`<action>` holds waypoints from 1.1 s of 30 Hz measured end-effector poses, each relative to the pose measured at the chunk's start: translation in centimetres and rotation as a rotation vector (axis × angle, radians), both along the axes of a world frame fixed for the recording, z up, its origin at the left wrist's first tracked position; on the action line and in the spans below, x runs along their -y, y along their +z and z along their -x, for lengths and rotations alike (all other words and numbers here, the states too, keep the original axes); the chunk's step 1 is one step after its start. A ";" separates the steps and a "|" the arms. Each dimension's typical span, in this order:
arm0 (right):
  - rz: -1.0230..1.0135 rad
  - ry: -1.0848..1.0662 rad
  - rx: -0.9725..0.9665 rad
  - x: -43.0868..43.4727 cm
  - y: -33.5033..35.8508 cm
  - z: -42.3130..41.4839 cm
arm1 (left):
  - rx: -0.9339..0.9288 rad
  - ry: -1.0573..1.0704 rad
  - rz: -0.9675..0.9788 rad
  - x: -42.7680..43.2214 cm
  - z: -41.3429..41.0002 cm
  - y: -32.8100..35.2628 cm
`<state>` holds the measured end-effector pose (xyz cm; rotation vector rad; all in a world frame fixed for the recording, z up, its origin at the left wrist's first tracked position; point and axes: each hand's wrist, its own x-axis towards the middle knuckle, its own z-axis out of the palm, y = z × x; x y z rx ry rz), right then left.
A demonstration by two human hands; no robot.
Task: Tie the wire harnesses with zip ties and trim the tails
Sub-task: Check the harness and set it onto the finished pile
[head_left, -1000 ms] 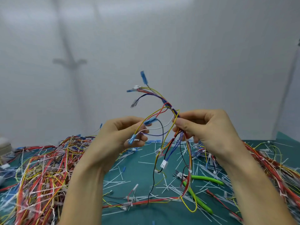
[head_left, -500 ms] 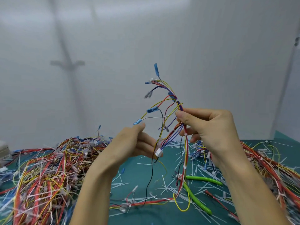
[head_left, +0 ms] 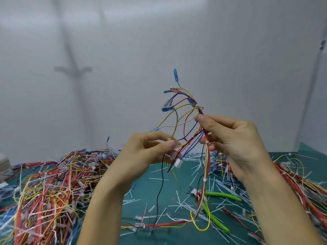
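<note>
1. Desk (head_left: 146,190): green top, cluttered edge to edge.
2. Left heap of harnesses (head_left: 49,188): red, yellow and white wires, tangled, lying on the desk's left side.
3. Right heap of harnesses (head_left: 300,190): mostly red, along the right edge.
4. Right hand (head_left: 235,138): raised above the desk, thumb and forefinger pinching the wire harness (head_left: 205,156) near its top.
5. Left hand (head_left: 150,151): raised just beside it, fingertips pinching the harness's lower branch wires.
6. Wire harness: held in the air between both hands; blue terminals fan upward, the tail hangs down and trails onto the desk.
7. Green-handled cutters (head_left: 216,221): flat on the desk under the right hand, with the harness tail across them.
8. White connector (head_left: 177,163): dangling just below the left fingertips.
9. Cut zip tie tails (head_left: 179,206): white slivers scattered over the middle of the desk.
</note>
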<state>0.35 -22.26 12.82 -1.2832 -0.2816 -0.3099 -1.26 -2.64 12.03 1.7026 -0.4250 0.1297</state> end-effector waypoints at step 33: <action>0.676 -0.081 -0.049 -0.8 -0.6 0.3 | 0.270 0.323 0.410 1.6 -1.0 -0.1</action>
